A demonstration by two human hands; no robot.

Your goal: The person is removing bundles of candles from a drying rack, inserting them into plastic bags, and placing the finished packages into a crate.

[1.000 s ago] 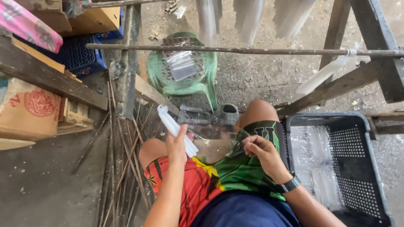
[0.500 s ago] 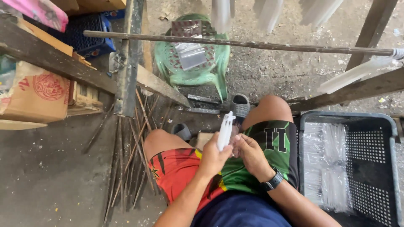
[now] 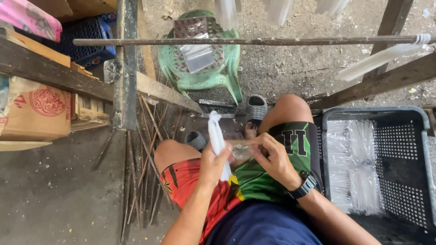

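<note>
A dark crate [image 3: 422, 149] holding clear bags [image 3: 354, 168] is sitting beside the person's right knee. A green stool [image 3: 200, 72] is standing ahead. The left hand [image 3: 212, 164] is clenching an upright white tube [image 3: 217, 140] over the lap. The right hand [image 3: 272, 159] is pinching a clear bag [image 3: 240, 149] just beside it.

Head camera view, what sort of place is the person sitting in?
Probably a rough outdoor or backyard work spot. There is bare gritty ground, weathered wooden beams, a green plastic stool and a dark plastic crate of clear bags beside the seated person, whose left hand holds a white tube-like bag.
</note>
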